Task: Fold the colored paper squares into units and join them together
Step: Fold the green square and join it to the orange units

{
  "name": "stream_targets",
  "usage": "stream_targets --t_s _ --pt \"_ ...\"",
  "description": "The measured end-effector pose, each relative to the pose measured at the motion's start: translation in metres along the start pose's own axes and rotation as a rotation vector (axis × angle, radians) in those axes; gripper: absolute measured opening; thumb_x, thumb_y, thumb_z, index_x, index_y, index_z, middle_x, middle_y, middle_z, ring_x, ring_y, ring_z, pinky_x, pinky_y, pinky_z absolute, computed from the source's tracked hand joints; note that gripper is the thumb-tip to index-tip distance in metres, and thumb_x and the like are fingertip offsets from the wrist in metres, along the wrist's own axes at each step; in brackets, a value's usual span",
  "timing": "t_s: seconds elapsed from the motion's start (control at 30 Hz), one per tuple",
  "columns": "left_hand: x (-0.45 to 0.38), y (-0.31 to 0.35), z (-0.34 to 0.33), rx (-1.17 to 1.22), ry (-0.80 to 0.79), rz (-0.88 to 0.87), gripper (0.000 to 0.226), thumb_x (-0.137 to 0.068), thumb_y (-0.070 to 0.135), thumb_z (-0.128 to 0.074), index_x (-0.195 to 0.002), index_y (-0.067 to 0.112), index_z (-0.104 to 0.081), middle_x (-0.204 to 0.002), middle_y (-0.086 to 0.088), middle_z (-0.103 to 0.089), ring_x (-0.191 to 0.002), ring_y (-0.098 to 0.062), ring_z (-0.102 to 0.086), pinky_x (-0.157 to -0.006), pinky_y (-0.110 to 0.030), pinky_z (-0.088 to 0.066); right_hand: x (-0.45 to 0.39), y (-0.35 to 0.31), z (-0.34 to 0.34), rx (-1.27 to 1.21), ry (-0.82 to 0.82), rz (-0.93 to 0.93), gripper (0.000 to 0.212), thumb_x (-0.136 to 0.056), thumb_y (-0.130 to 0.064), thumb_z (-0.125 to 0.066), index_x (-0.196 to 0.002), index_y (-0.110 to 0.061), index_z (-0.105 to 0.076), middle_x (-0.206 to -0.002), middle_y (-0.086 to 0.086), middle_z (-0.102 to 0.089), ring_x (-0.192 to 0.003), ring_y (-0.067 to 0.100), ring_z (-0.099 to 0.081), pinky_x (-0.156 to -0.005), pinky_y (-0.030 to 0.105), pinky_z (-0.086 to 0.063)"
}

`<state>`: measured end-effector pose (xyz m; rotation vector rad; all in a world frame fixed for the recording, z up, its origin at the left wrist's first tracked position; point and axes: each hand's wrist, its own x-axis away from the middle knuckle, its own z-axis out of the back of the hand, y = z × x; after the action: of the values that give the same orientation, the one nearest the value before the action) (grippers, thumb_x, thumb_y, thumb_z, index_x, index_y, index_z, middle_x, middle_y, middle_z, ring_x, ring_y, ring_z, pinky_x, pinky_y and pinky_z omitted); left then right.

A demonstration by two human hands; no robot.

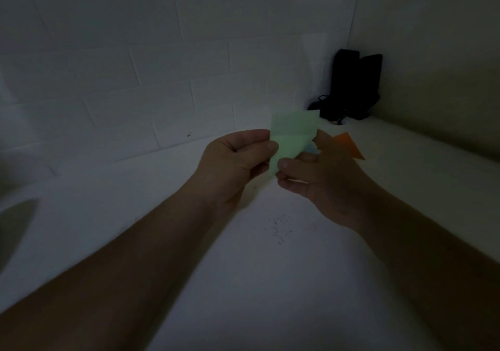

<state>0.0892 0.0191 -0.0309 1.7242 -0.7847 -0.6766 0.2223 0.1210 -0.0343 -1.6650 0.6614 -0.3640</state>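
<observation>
Green paper [292, 134]: we hold it above the white table [243, 283], pinched from both sides.
Left hand [238, 158]: our thumb and fingers pinch its left edge.
Right hand [322, 177]: our thumb presses its lower corner, fingers curled behind.
Blue piece [312, 149]: peeks just right of our grip.
Orange piece [350, 145]: beyond our right hand; whether we hold it is unclear.

I see a pale green paper [293, 134], partly folded and held upright above the surface, with a blue piece [312, 148] and an orange triangular piece [349, 145] just behind it.
</observation>
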Motion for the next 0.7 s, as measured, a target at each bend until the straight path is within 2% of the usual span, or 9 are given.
stream_targets --t_s 0.1,0.17,0.2,0.3,0.37,0.53,0.63,0.7 --pt "0.0006 0.0002 0.0008 0.011 0.000 0.025 0.027 -0.089 0.003 -0.074 -0.115 0.003 -0.073 -0.108 -0.015 -0.077 -0.092 -0.025 -0.071 -0.086 -0.033 -0.061 -0.0011 0.0023 -0.0016 0.029 0.002 0.011 0.059 -0.085 0.006 -0.071 -0.135 -0.018 -0.050 -0.109 0.014 -0.074 -0.099 0.027 -0.073 -0.080 0.037 -0.060" --pt "0.0015 0.0000 -0.0002 0.021 -0.001 0.038 0.024 -0.089 0.003 -0.074 -0.113 0.005 -0.074 -0.097 -0.011 -0.077 -0.078 -0.016 -0.068 -0.071 -0.024 -0.058 -0.0028 0.0030 -0.0005 0.048 0.016 0.015 0.058 -0.085 0.005 -0.071 -0.135 -0.017 -0.051 -0.107 0.015 -0.074 -0.099 0.030 -0.073 -0.080 0.038 -0.060" --pt "0.0018 -0.0001 -0.0008 0.024 -0.002 0.042 0.023 -0.090 0.003 -0.073 -0.113 0.005 -0.074 -0.096 -0.012 -0.076 -0.076 -0.014 -0.067 -0.069 -0.022 -0.057 -0.0034 0.0033 0.0000 0.049 0.020 0.013 0.059 -0.085 0.006 -0.071 -0.135 -0.017 -0.051 -0.105 0.015 -0.074 -0.097 0.031 -0.073 -0.080 0.039 -0.060" --pt "0.0007 -0.0008 -0.0008 0.056 -0.005 0.037 0.029 -0.091 0.003 -0.072 -0.120 0.002 -0.071 -0.111 -0.022 -0.075 -0.085 -0.019 -0.068 -0.072 -0.023 -0.057 -0.0020 0.0041 -0.0015 0.051 -0.002 -0.002 0.060 -0.086 0.008 -0.069 -0.137 -0.014 -0.047 -0.093 0.012 -0.075 -0.084 0.027 -0.073 -0.079 0.039 -0.060" --pt "0.0008 -0.0005 -0.0005 0.080 -0.015 0.037 0.031 -0.091 0.003 -0.071 -0.122 0.000 -0.070 -0.114 -0.022 -0.074 -0.088 -0.020 -0.069 -0.074 -0.024 -0.058 -0.0002 0.0038 -0.0033 0.044 -0.015 0.000 0.059 -0.085 0.009 -0.069 -0.135 -0.014 -0.049 -0.091 0.012 -0.075 -0.083 0.026 -0.073 -0.079 0.039 -0.060" --pt "0.0026 0.0022 -0.0004 0.136 -0.005 0.046 0.021 -0.093 -0.001 -0.067 -0.114 0.002 -0.072 -0.095 -0.010 -0.078 -0.076 -0.015 -0.073 -0.070 -0.023 -0.059 0.0007 0.0020 -0.0043 0.088 -0.042 0.002 0.059 -0.085 0.008 -0.070 -0.136 -0.015 -0.051 -0.092 0.011 -0.075 -0.083 0.026 -0.072 -0.083 0.043 -0.060" --pt "0.0006 0.0028 0.0008 0.192 0.013 0.058 0.030 -0.093 0.000 -0.068 -0.123 -0.002 -0.068 -0.110 -0.019 -0.076 -0.084 -0.020 -0.073 -0.075 -0.026 -0.061 0.0022 0.0035 -0.0051 0.125 -0.063 -0.004 0.061 -0.085 0.008 -0.070 -0.137 -0.018 -0.053 -0.079 0.001 -0.073 -0.079 0.023 -0.071 -0.083 0.043 -0.059" --pt "0.0001 0.0022 0.0012 0.208 0.025 0.063 0.033 -0.092 0.000 -0.070 -0.125 -0.002 -0.067 -0.116 -0.022 -0.074 -0.089 -0.022 -0.072 -0.077 -0.027 -0.061 0.0032 0.0033 -0.0058 0.146 -0.072 0.000 0.057 -0.085 0.008 -0.070 -0.134 -0.018 -0.056 -0.078 0.001 -0.072 -0.078 0.023 -0.070 -0.083 0.043 -0.059"
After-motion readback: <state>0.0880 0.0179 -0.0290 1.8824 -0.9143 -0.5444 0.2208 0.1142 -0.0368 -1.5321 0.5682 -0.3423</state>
